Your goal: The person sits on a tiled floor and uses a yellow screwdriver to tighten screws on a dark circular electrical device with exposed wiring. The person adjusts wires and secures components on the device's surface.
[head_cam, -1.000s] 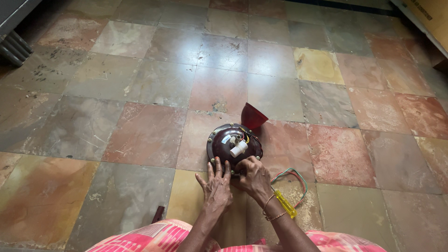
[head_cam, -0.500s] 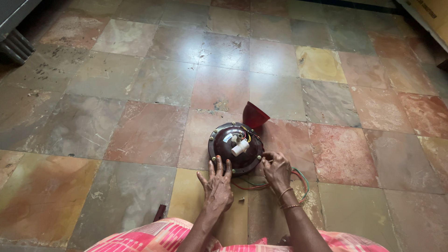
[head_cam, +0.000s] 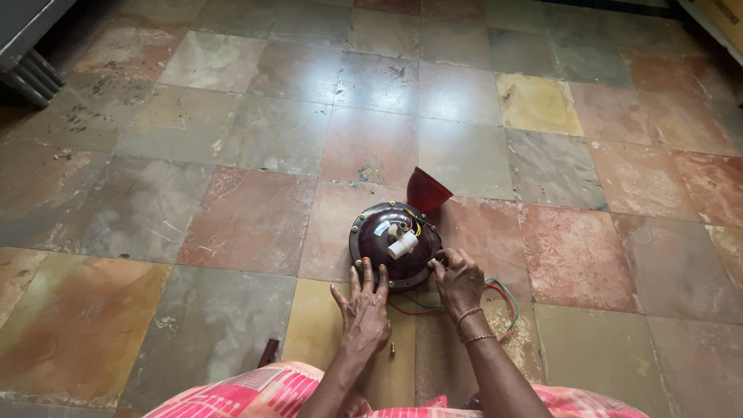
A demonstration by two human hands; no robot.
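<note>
Motor [head_cam: 396,244] likely heavy, rigid; left hand [head_cam: 365,310] flat at 7 o'clock rim, right hand [head_cam: 458,280] seemingly pinching 4 o'clock rim

Near rim of the round dark-red motor housing [head_cam: 391,241] is covered by left hand [head_cam: 365,310] fingers and right hand [head_cam: 458,279]. Red and green wires [head_cam: 499,298] run under the right hand, ends unseen. Small object [head_cam: 392,350] on floor too tiny to identify; grey frame [head_cam: 27,46] cropped top-left.
</note>
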